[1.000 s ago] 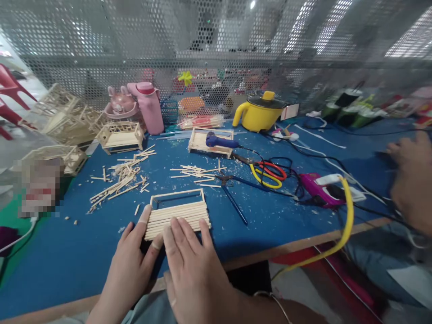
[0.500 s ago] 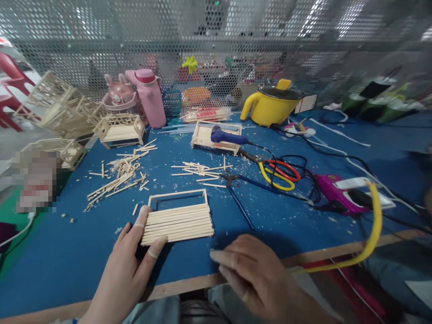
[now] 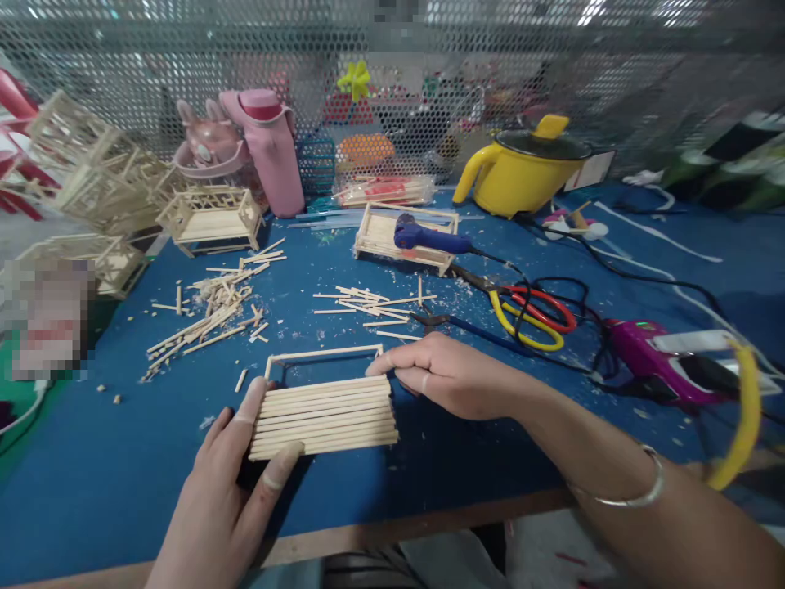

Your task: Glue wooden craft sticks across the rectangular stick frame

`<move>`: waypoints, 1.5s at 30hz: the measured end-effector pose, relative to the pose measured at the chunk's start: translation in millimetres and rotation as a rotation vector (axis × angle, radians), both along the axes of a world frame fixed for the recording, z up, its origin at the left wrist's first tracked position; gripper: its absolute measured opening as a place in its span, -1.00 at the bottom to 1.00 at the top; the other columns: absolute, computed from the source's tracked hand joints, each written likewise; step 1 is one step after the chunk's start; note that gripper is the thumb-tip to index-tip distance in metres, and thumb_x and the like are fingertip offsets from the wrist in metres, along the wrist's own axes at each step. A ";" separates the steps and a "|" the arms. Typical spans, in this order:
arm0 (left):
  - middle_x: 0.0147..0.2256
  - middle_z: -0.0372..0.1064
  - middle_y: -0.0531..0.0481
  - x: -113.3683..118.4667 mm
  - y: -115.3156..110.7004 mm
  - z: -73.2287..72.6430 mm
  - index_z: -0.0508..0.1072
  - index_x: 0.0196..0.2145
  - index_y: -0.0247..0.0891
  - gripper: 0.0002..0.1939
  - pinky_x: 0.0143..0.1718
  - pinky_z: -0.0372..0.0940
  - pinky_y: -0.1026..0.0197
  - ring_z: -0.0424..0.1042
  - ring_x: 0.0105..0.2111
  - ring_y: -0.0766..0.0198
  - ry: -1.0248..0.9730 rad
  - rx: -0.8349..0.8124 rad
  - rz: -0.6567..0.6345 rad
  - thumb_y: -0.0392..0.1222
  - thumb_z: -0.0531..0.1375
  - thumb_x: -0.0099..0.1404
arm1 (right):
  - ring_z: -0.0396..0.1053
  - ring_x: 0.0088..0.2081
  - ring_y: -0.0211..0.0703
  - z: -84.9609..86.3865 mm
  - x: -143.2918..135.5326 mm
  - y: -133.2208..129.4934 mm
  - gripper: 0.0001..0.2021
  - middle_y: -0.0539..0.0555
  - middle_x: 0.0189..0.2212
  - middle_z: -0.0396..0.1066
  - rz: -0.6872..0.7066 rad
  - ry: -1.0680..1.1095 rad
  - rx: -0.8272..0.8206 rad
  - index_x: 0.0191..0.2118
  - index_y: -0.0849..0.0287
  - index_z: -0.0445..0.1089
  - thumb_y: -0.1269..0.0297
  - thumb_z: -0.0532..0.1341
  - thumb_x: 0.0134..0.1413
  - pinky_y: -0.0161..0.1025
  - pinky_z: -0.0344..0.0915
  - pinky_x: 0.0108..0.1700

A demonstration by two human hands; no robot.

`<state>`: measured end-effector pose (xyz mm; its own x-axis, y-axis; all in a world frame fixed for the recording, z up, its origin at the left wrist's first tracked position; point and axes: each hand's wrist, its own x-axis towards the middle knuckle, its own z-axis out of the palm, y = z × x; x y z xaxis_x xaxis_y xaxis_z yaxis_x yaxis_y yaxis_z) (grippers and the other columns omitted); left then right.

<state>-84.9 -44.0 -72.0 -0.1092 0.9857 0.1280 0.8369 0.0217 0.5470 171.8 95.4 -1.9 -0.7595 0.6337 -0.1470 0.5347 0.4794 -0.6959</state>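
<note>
A small model of pale wooden sticks (image 3: 325,415), with a row of sticks side by side and a thin frame at its far side, lies tilted near the table's front edge. My left hand (image 3: 236,478) grips its left end, thumb on the near edge and fingers at the left side. The fingers of my right hand (image 3: 445,372) are curled in and pinch at the model's far right corner; part of that grip is hidden. Just behind are loose sticks (image 3: 361,303) and blue-handled pliers (image 3: 484,334).
A glue gun (image 3: 432,236) rests on another stick model (image 3: 380,231). Scissors (image 3: 536,315), cables and a magenta device (image 3: 662,360) lie to the right. At the back stand a yellow pot (image 3: 527,180) and a pink bottle (image 3: 273,155). More sticks (image 3: 214,315) and finished models (image 3: 214,221) are at left.
My right hand has moved forward from the table's front edge to the model's far right corner. My left hand keeps its hold. The view has shifted slightly.
</note>
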 end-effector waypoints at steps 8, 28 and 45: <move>0.26 0.12 -0.01 -5.0 -4.7 -2.6 -0.11 0.32 0.12 -0.31 0.11 0.18 -0.33 0.17 0.20 -0.17 0.052 -0.048 0.004 0.13 0.05 0.31 | 0.45 -0.24 -0.27 -9.9 2.3 2.4 -0.65 0.01 -0.27 0.55 0.059 0.091 -0.002 -0.12 0.19 0.50 0.50 0.00 0.16 -0.36 0.28 -0.18; 0.18 0.25 -0.24 8.6 4.8 7.0 -0.26 0.35 -0.20 -0.20 0.16 0.14 -0.19 0.22 0.19 -0.04 -0.094 0.045 -0.005 0.11 0.05 0.34 | 0.46 -0.35 -0.17 -20.6 5.7 -2.8 -0.63 0.09 -0.38 0.55 0.132 0.102 0.520 -0.07 0.20 0.50 0.45 0.00 0.16 -0.26 0.33 -0.27; -0.18 0.52 -0.08 22.9 46.8 72.3 0.47 -0.08 -0.19 -0.70 -0.16 0.31 0.00 0.46 -0.18 0.05 0.219 0.216 -0.334 -0.15 -0.01 0.40 | 0.30 0.04 0.22 34.3 30.5 104.8 -0.46 0.37 0.01 0.39 -0.531 -0.371 0.825 0.10 0.32 0.32 0.01 0.11 0.15 0.02 0.23 0.00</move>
<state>-62.0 2.7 0.3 0.2625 0.9104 0.3197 0.8752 -0.3642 0.3184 202.3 200.2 32.4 -0.3497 0.8821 0.3157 0.9284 0.3715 -0.0095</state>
